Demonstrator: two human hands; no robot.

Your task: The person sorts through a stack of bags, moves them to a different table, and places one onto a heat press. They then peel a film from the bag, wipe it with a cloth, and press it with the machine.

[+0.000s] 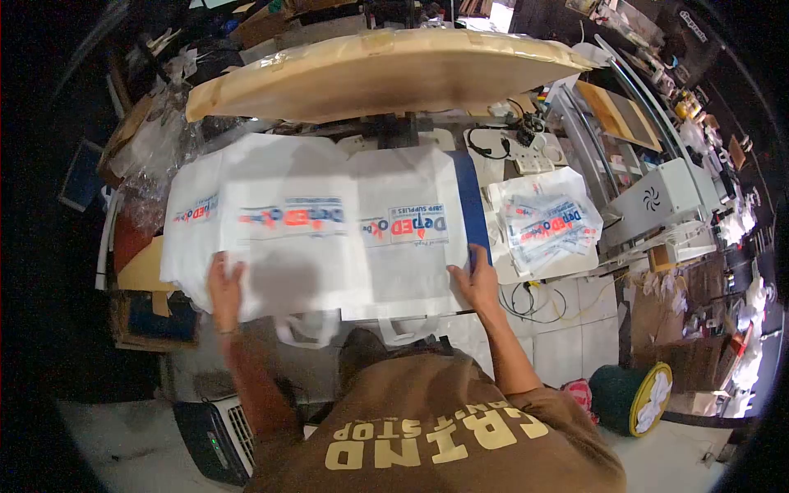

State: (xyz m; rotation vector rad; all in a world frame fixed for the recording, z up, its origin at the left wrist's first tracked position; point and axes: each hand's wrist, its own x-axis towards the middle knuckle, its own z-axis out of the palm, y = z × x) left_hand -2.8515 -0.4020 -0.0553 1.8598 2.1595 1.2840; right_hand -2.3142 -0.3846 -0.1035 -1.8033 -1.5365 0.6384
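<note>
L hand (223, 287): at near edge of L-side white fabric bag w/ red-blue print (288, 218); fingers slightly bent, grip cannot be confirmed. R hand (475, 283): at near R corner of R-side white fabric bag w/ red-blue print (403, 177); thumb & fingers spread apart at the edge, pinch n/c (can't tell).

Key relation: R-side bag lies far side of & btwn both hands, long axis near-to-far; R hand is nearer to it, L hand well apart from it. L-side bag: extends far from L hand, just beside R-side bag, seam btwn them about mid-span. Both white handle loops (407, 333) hang toward near side, approx. below the hands' line.

Outward, R: dark-blue flat strip (470, 193) along R edge of R-side bag; then pile of printed white sheets (551, 222) on white table (567, 267). Far R: white power strip (534, 166) & black coiled cable (493, 146). Far: long cream padded panel (386, 78), spanning L to R. Far L: crumpled clear plastic (164, 148).
</note>
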